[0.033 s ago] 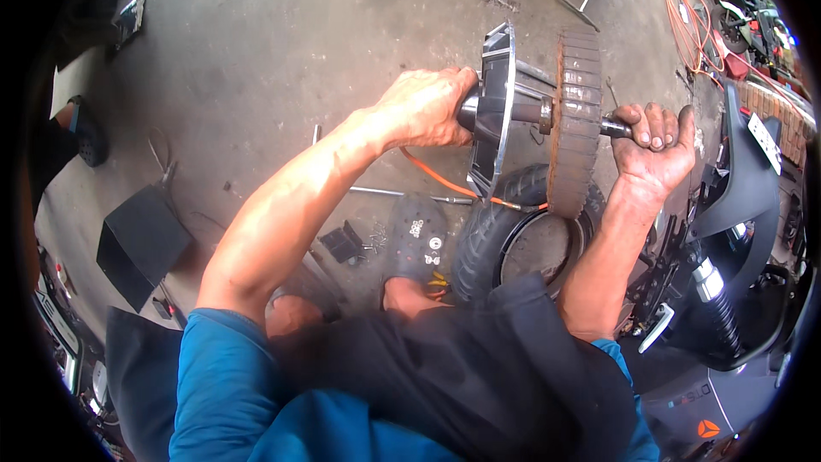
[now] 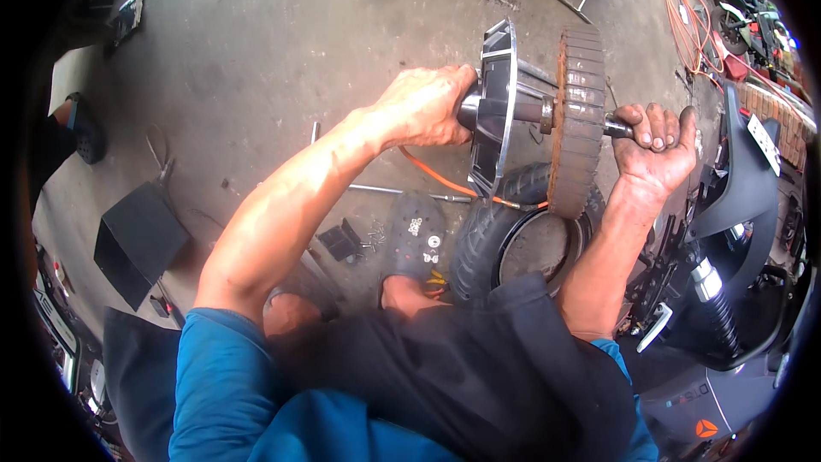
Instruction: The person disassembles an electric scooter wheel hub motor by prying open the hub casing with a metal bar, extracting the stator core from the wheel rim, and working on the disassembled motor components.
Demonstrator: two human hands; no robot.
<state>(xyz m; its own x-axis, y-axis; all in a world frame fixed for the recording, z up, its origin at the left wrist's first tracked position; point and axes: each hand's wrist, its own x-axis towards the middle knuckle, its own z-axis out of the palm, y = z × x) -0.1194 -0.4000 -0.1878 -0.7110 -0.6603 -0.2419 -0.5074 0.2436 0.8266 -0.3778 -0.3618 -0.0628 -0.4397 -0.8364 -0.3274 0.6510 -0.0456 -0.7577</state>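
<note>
Single head-worn fisheye view, steeply downward, close over the workshop floor [image 2: 282,26].

Left hand [image 2: 423,107] grips the axle beside the silver cover plate [image 2: 496,107], right hand [image 2: 654,150] clutches the other end; rusty stator [image 2: 575,115] hangs above the tyre [image 2: 479,239].

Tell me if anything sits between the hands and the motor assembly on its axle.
Nothing visible does. The left hand already grips the axle end beside the black cover plate, and the right hand grips the other axle end beside the rusty stator, held above the tyre.
</note>
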